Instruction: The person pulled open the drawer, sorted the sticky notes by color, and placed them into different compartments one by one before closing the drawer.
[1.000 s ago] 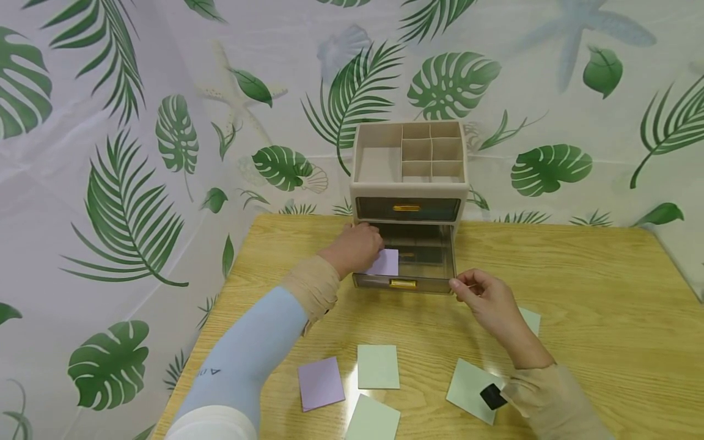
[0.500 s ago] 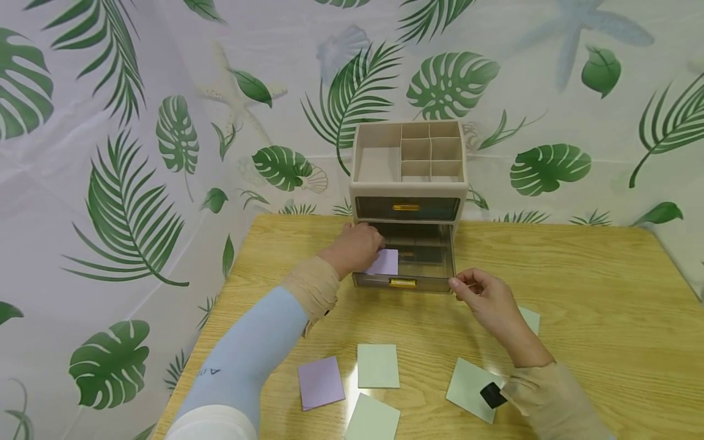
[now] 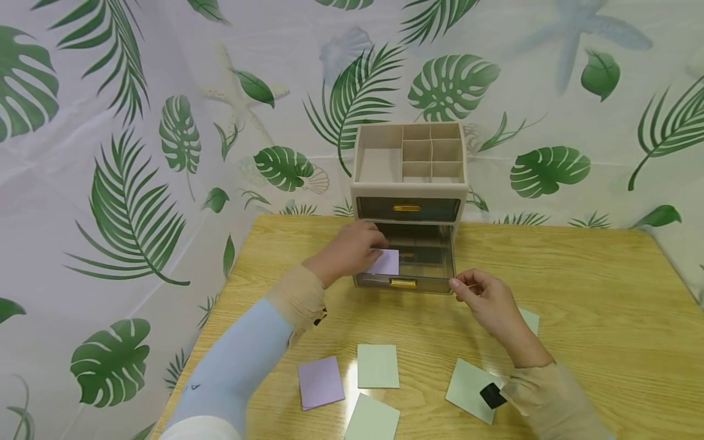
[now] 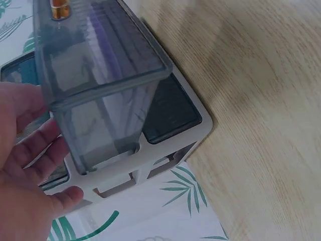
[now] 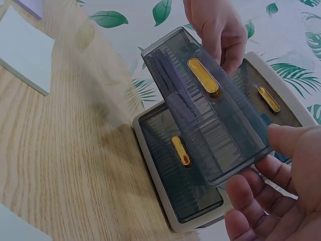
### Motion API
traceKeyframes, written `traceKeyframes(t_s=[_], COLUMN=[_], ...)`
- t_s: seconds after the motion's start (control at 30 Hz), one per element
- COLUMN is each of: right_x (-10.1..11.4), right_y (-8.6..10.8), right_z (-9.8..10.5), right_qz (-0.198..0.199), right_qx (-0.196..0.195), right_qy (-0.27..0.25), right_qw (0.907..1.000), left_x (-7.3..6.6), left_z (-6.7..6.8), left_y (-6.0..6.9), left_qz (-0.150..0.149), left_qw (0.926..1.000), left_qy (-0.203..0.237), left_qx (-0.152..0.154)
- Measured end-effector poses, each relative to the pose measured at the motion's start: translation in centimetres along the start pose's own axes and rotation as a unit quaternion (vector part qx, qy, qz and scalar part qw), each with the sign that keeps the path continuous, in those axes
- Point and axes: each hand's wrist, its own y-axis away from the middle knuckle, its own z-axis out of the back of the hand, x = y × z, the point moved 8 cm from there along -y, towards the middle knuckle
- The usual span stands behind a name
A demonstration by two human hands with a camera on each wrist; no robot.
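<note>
A clear grey drawer (image 3: 429, 285) is pulled out of the cream organizer (image 3: 409, 190), with a purple sticky pad (image 3: 386, 263) lying in its left part. Over the drawer's left side is my left hand (image 3: 349, 249), fingers inside beside the pad; in the left wrist view this hand (image 4: 22, 188) has loosely bent fingers and nothing gripped. At the drawer's front right corner my right hand (image 3: 489, 304) pinches the edge; the right wrist view shows the thumb of that hand (image 5: 301, 173) on the corner and fingers underneath.
On the table (image 3: 594, 287) in front lie a purple pad (image 3: 321, 384) and several pale green pads (image 3: 378, 366), one partly behind my right forearm. Above the pulled-out drawer is a closed drawer (image 3: 379, 209). A leaf-patterned cloth (image 3: 302, 91) hangs behind.
My left hand has lifted a little off the pad's left part, and its wrist and forearm have shifted left. The pad, drawer and right hand have stayed in place.
</note>
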Motion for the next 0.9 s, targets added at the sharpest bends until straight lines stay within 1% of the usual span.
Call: traceKeyframes(t_s=[0.07, 0.13, 0.23, 0.33, 0.4, 0.47, 0.57, 0.67, 0.8, 0.9], right_x=[0.1, 0.1, 0.3, 0.3, 0.3, 0.2, 0.1, 0.2, 0.3, 0.3], right_y=[0.0, 0.0, 0.0, 0.0, 0.0, 0.0, 0.1, 0.1, 0.1, 0.0], right_z=[0.0, 0.0, 0.0, 0.0, 0.0, 0.1, 0.1, 0.2, 0.1, 0.1], right_qz=[0.001, 0.001, 0.004, 0.008, 0.008, 0.006, 0.001, 0.000, 0.004, 0.007], right_qx=[-0.001, -0.001, -0.001, -0.001, 0.000, 0.002, 0.002, 0.003, 0.006, 0.006], right_qy=[-0.001, -0.002, -0.003, 0.003, 0.007, 0.010, 0.006, 0.001, -0.007, -0.011], right_qw=[1.0000, 1.0000, 1.0000, 1.0000, 0.9999, 0.9999, 1.0000, 1.0000, 0.9999, 0.9999], left_x=[-0.1, 0.1, 0.7, 1.7, 2.4, 3.0, 3.9, 4.7, 5.5, 5.5], left_z=[0.8, 1.6, 2.5, 2.9, 2.8, 2.5, 1.6, 0.5, -1.0, -1.9], left_y=[0.8, 1.9, 3.8, 5.8, 7.1, 8.2, 9.8, 11.3, 13.0, 13.8], left_qz=[-0.011, -0.013, 0.004, 0.030, 0.045, 0.053, 0.068, 0.091, 0.122, 0.134], left_qw=[0.9991, 0.9970, 0.9928, 0.9891, 0.9877, 0.9873, 0.9866, 0.9846, 0.9806, 0.9784], left_qy=[0.019, 0.040, 0.072, 0.093, 0.104, 0.112, 0.122, 0.132, 0.145, 0.153], left_qx=[-0.035, -0.065, -0.096, -0.110, -0.108, -0.099, -0.083, -0.069, -0.050, -0.036])
